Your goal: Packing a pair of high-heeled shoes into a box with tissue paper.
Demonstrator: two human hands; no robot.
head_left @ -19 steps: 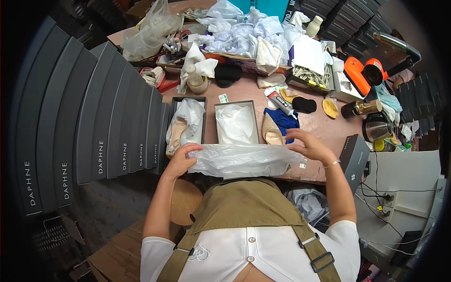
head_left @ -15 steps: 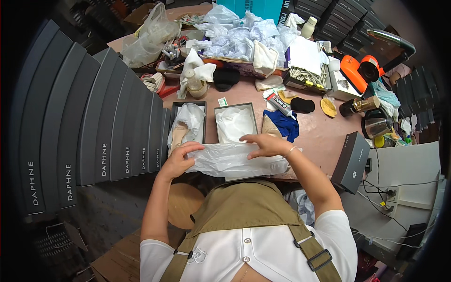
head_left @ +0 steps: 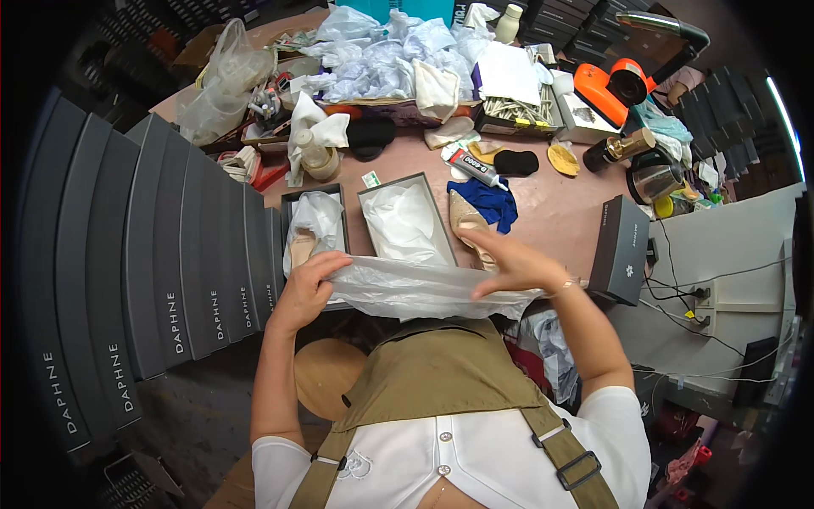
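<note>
A sheet of white tissue paper [head_left: 407, 286] stretches along the table's near edge. Its left end is pinched by my left hand [head_left: 305, 290]. Over the paper's right part my right hand [head_left: 526, 261] is spread, thumb and fingers apart. Just beyond that hand lies a glittery beige shoe [head_left: 459, 212], partly covered by the fingers, beside a blue cloth [head_left: 490, 204]. An open grey shoe box [head_left: 447, 242] lined with white paper sits behind the sheet. To its left, another box [head_left: 344, 222] holds a beige shoe [head_left: 301, 248] under crumpled tissue.
Tall stacked dark shoe boxes [head_left: 127, 254] wall the left side. A glue tube [head_left: 475, 166] and black pads [head_left: 515, 162] lie farther back, before a heap of crumpled tissue [head_left: 390, 64]. A dark box [head_left: 619, 250] stands at the right edge, near an orange device [head_left: 598, 95].
My right hand has moved right along the paper and spread wider. The open shoe box now sits at more of a slant. The whole view has shifted somewhat.
</note>
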